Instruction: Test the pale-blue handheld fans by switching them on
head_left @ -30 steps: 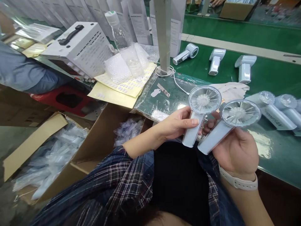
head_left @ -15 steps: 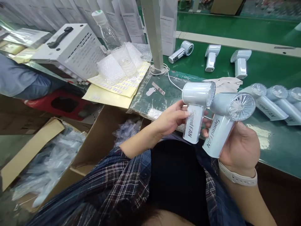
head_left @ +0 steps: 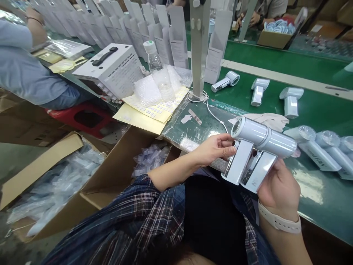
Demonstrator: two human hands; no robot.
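Observation:
Two pale-blue handheld fans are held side by side over the bench edge, their round heads lined up and seemingly touching. My left hand (head_left: 216, 150) pinches the left handheld fan (head_left: 239, 163) by its handle. Fingers of my right hand (head_left: 281, 186) wrap the handle of the right handheld fan (head_left: 263, 171), and some of them are hidden behind it. A dark slot shows along the side of each handle. Part of the printed lettering is visible on the right one. A white cable (head_left: 216, 116) runs from the post towards the fans.
More handheld fans lie to the right (head_left: 317, 149) and on the green belt (head_left: 291, 101). A metal post (head_left: 198, 55), a bottle (head_left: 156, 60), sticker sheets (head_left: 143, 119) and a white box-shaped device (head_left: 110, 66) stand left. Cartons (head_left: 91, 191) hold plastic bags. A co-worker's sleeve (head_left: 35, 70) is at left.
Both fans have been turned, so their handle sides now show instead of the printed fronts, and their heads have come into line. The view has tilted upwards.

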